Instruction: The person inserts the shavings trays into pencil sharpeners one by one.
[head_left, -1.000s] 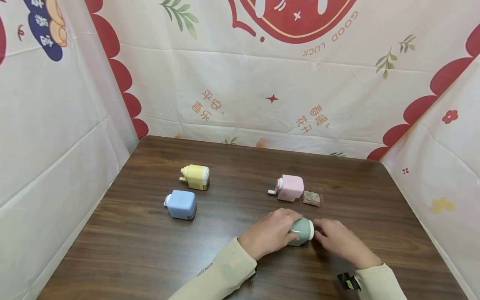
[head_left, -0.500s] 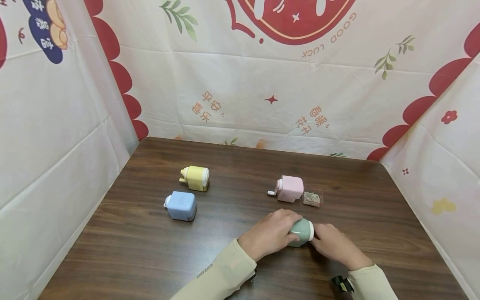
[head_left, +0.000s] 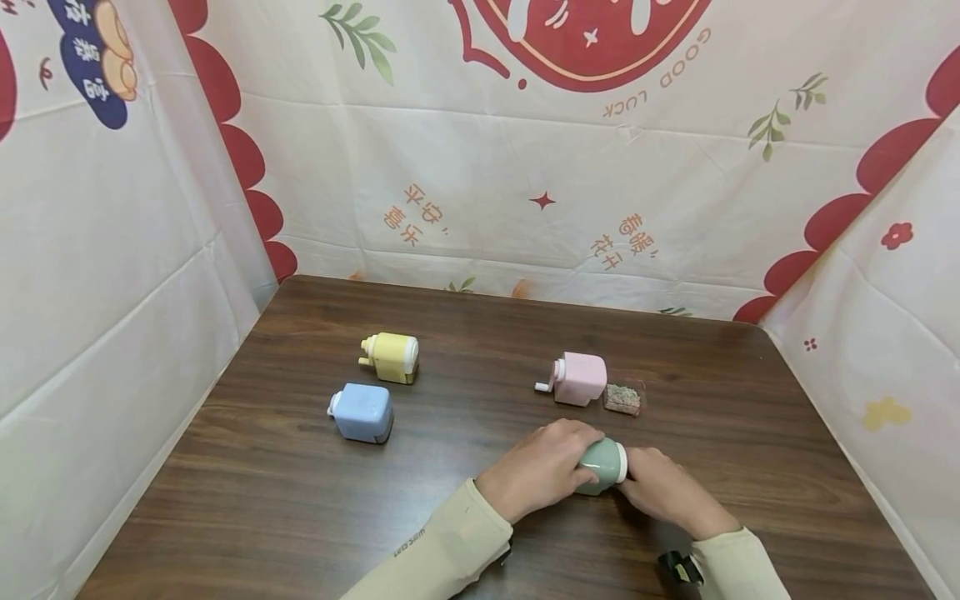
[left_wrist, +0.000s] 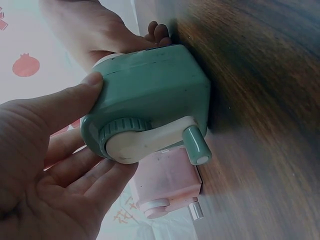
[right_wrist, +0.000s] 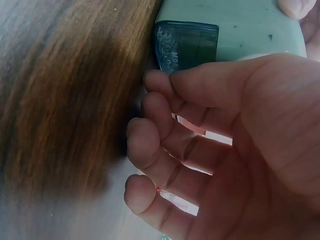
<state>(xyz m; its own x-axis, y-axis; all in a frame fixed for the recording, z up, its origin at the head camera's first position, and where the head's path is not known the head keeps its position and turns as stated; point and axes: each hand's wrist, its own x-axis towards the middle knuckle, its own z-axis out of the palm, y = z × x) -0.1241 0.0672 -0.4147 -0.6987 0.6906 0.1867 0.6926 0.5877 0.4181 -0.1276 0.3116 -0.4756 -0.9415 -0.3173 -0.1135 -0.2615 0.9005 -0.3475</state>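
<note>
My left hand [head_left: 543,468] grips a green crank pencil sharpener [head_left: 602,467] from its crank side, thumb on top. In the left wrist view the sharpener's white crank [left_wrist: 150,142] ends in a green knob pointing toward the table. My right hand [head_left: 670,492] is at the sharpener's white-rimmed end, with curled fingers. The right wrist view shows its thumb and forefinger pinching the end of the dark see-through shavings drawer [right_wrist: 187,47], low on the green body. Pale shavings show inside the drawer, which sits in the body; its pinched end is hidden by the fingertips.
Beyond the hands stands a pink sharpener [head_left: 580,379], with a clear drawer full of shavings [head_left: 623,398] beside it. A yellow sharpener [head_left: 393,358] and a blue sharpener [head_left: 363,412] stand at the left of the brown table [head_left: 450,325]. Printed cloth [head_left: 480,167] hangs around the table.
My right hand has shifted slightly left and closed in on the green sharpener's end. The left hand and the sharpener have stayed in place.
</note>
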